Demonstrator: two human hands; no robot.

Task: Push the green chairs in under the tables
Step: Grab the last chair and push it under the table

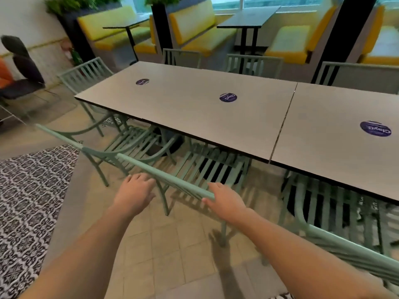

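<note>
A pale green slatted chair (pixel 168 176) stands in front of me, with its seat partly under the left grey table (pixel 190 117). My left hand (pixel 135 192) sits at the left part of the chair's top rail, fingers relaxed and touching it. My right hand (pixel 225 200) holds the rail's right end, with the thumb under it and the fingers over it. A second green chair (pixel 64 137) stands to its left, seat partly under the same table. A third green chair (pixel 336 249) stands at the right by the second grey table (pixel 336 147).
More green chairs (pixel 253 63) line the tables' far side, and one (pixel 86 75) stands at the left end. Yellow booth benches (pixel 200 29) and dark tables stand behind. A patterned rug (pixel 28 201) lies on the left, and a dark chair (pixel 23 72) stands at the far left.
</note>
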